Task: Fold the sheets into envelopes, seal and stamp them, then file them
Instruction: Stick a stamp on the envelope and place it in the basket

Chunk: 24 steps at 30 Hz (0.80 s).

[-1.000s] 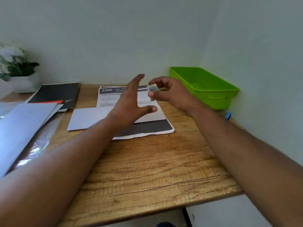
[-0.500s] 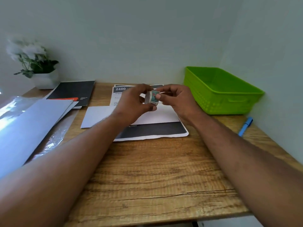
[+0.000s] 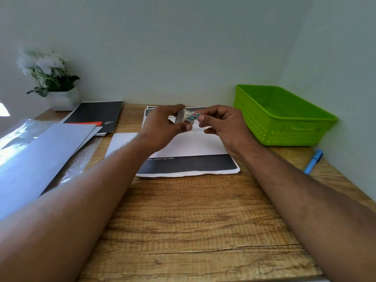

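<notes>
Wooden counter (image 3: 193, 220) lies bare toward its near edge; left hand (image 3: 162, 127) grips a small tape roll (image 3: 186, 117), right hand (image 3: 221, 125) pinching its patterned end.

A small roll of patterned tape (image 3: 186, 118) is held up in the air above a white envelope (image 3: 189, 146), which lies flat on a printed sheet (image 3: 189, 165) at the table's far middle.

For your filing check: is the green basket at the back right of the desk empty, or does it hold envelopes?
Empty as far as shown: the green basket shows only bare green floor and walls; its near inner corner is hidden.
</notes>
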Available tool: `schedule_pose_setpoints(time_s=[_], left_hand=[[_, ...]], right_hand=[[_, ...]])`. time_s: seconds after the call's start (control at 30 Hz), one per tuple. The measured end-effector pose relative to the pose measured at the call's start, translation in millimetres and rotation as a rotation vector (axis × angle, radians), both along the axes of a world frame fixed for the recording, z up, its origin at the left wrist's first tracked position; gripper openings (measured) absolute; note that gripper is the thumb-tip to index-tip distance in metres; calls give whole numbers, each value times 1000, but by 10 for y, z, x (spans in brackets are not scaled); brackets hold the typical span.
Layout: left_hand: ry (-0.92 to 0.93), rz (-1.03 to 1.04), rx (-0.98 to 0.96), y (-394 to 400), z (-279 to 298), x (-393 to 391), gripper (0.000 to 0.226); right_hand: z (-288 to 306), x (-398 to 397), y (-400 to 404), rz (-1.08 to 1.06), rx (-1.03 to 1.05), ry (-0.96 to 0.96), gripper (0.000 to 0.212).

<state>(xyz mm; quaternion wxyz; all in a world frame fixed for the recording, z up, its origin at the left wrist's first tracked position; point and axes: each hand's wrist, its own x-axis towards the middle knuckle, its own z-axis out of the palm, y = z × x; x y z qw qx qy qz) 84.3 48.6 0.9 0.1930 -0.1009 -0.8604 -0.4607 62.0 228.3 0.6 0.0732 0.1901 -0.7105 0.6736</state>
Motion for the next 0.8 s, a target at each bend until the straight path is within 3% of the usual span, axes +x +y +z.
schedule_pose_setpoints(time_s=[0.23, 0.5, 0.7, 0.8], left_hand=[[-27, -1, -14, -50, 22, -15, 63], [-19, -100, -80, -47, 46, 23, 57], [-118, -225, -48, -40, 73, 47, 47], [-170, -284, -18, -58, 96, 48, 39]], right_hand=[[-13, -4, -70, 23, -24, -53, 8], [3, -36, -51, -37, 22, -47, 6], [39, -35, 13, 24, 101, 29, 23], [71, -16, 39, 77, 137, 32, 19]])
